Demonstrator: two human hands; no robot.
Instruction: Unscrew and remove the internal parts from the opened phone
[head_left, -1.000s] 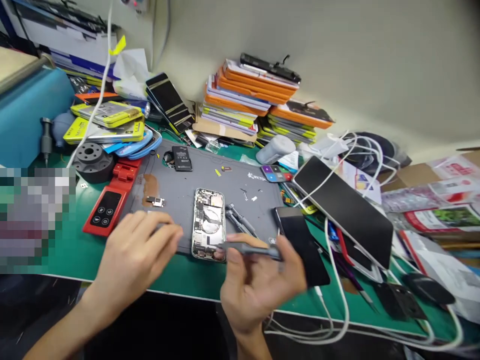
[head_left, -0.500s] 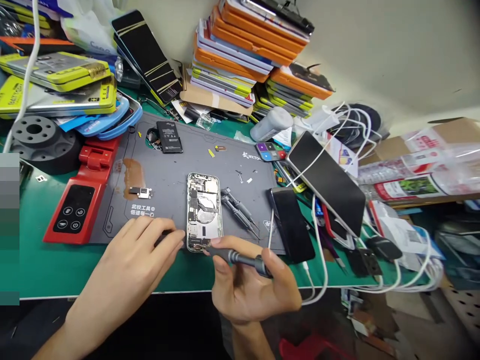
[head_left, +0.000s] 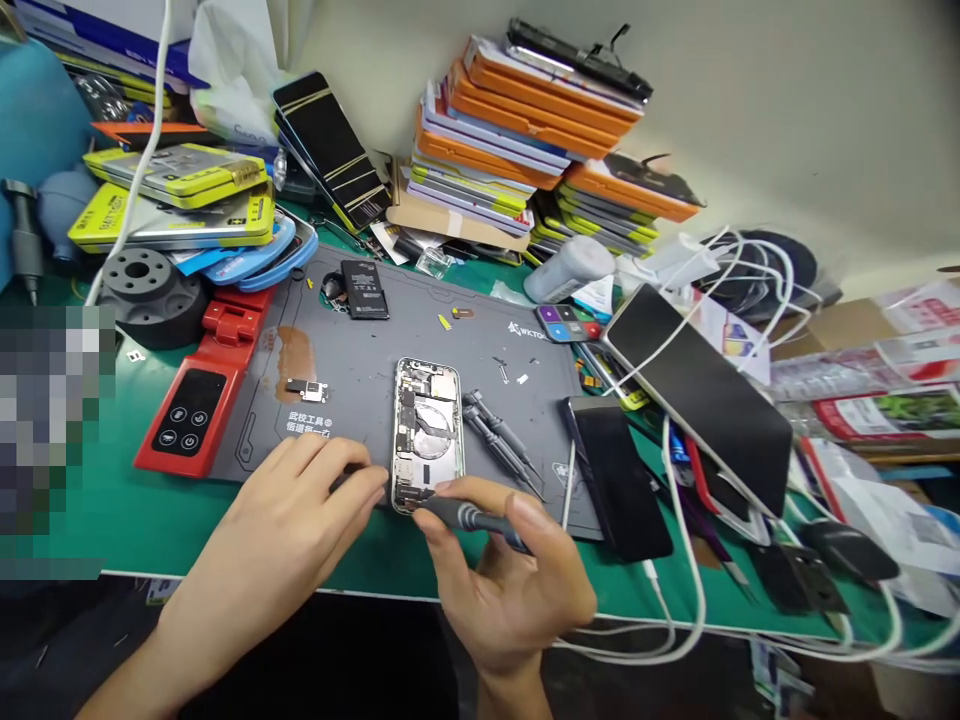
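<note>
An opened phone (head_left: 429,430) lies on the grey work mat (head_left: 360,360) with its inner parts bare. My right hand (head_left: 510,580) grips a dark grey screwdriver (head_left: 480,518), nearly level, its front end over the phone's lower edge. My left hand (head_left: 300,530) is closed at the phone's lower left side, fingertips against or just beside the frame. Something dark shows between its thumb and fingers, too hidden to name. Two more screwdrivers (head_left: 501,440) rest right of the phone. A removed battery (head_left: 366,290) and a small metal part (head_left: 309,390) lie on the mat.
A red device with touch buttons (head_left: 184,420) stands left. Yellow boxes (head_left: 187,205) and stacked orange cases (head_left: 525,110) line the back. On the right are a black phone (head_left: 619,480), a larger dark tablet-like device (head_left: 697,390) and white cables (head_left: 697,560).
The camera view has swung left, so everything appears further right. Both hands stay at the phone's lower end; the screwdriver's handle has tilted slightly in my right hand.
</note>
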